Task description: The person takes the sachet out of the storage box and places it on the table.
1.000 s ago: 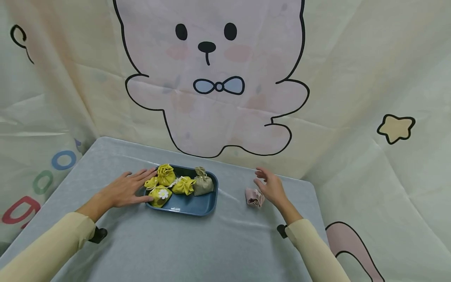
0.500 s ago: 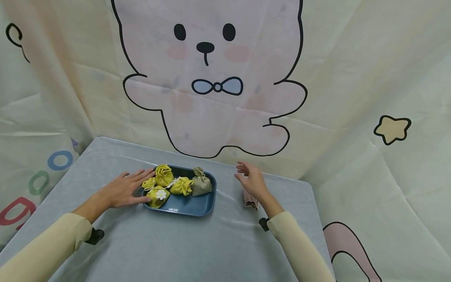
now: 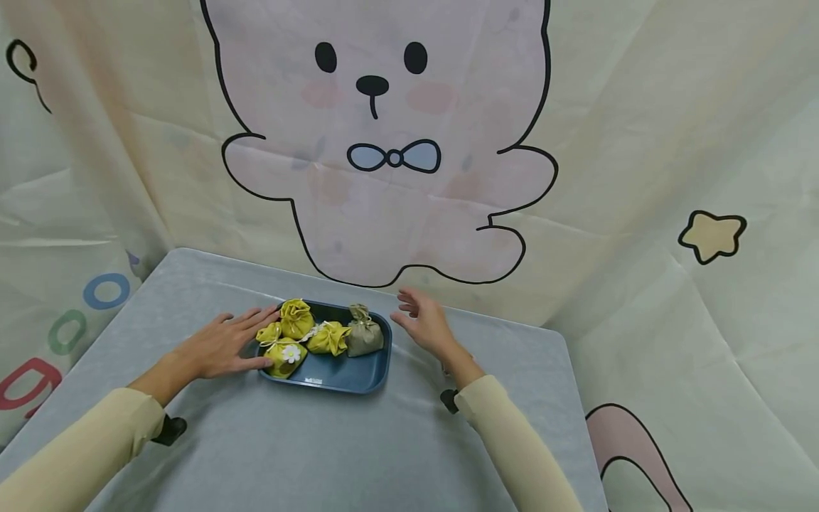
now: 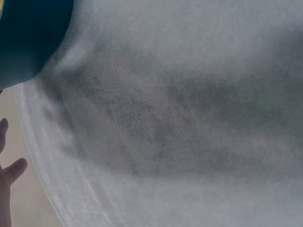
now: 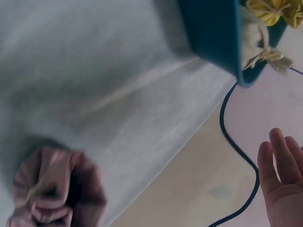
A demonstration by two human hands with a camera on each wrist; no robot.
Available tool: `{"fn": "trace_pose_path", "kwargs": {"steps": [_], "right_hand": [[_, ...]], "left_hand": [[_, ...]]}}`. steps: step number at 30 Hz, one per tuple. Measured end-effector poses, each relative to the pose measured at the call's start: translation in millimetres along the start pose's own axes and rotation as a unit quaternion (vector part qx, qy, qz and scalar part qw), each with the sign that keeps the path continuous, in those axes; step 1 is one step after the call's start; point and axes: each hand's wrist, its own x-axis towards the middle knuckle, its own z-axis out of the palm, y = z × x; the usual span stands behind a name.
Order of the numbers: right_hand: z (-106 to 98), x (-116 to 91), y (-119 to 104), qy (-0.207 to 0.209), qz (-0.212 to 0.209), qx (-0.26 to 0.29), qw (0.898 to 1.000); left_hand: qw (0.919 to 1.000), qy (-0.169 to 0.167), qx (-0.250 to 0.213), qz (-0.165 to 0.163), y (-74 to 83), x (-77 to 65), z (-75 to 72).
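Note:
A blue tray (image 3: 339, 375) holds several small drawstring pouches. Three are yellow: a rear pouch (image 3: 296, 320), a front pouch with a white flower (image 3: 286, 358) and a middle pouch (image 3: 329, 338). At the tray's right end sits a grey-green pouch (image 3: 365, 338). My left hand (image 3: 220, 347) lies spread at the tray's left side, fingertips at the rim and thumb beside the flowered pouch. My right hand (image 3: 424, 324) is just right of the tray, fingers loosely bent, holding nothing. A pink pouch (image 5: 57, 189) shows in the right wrist view; my right wrist mostly hides it in the head view.
The pouches and tray are on a table with a grey-blue cloth (image 3: 307, 448). Behind it hangs a curtain (image 3: 397, 213) printed with a bear, close to the table's far edge. A dark wrist strap piece (image 3: 169, 430) sticks out below my left sleeve.
My right hand has moved left, from beside the pink pouch to the tray's right side, and its forearm now covers that pouch. My left hand stays at the tray.

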Motion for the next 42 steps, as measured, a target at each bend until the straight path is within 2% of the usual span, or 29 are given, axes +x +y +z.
{"fn": "trace_pose_path", "kwargs": {"steps": [6,10,16,25,32,42], "right_hand": [[16.2,7.1,-4.5,-0.014,0.006,0.031,0.999],[24.9,11.7,-9.2,-0.037,0.031,0.053,0.997],[34.2,17.4,-14.0,-0.049,0.039,0.063,0.996],[48.2,24.5,-16.8,-0.059,0.032,0.027,0.997],[53.5,27.3,-17.7,-0.06,0.04,0.025,0.997],[62.3,32.4,-13.8,-0.072,0.036,-0.003,0.997]], "left_hand": [[1.0,-0.001,0.002,-0.002,-2.5,-0.9,-0.2],[1.0,-0.004,0.003,-0.007,-3.2,-1.9,-0.3],[1.0,-0.002,-0.003,-0.004,-3.3,-1.9,-0.7],[0.9999,-0.008,0.003,-0.008,-4.1,-1.3,0.1],[1.0,0.001,-0.001,0.002,-3.1,0.5,3.3],[1.0,0.0,-0.002,-0.006,-2.9,0.2,3.7]]}}
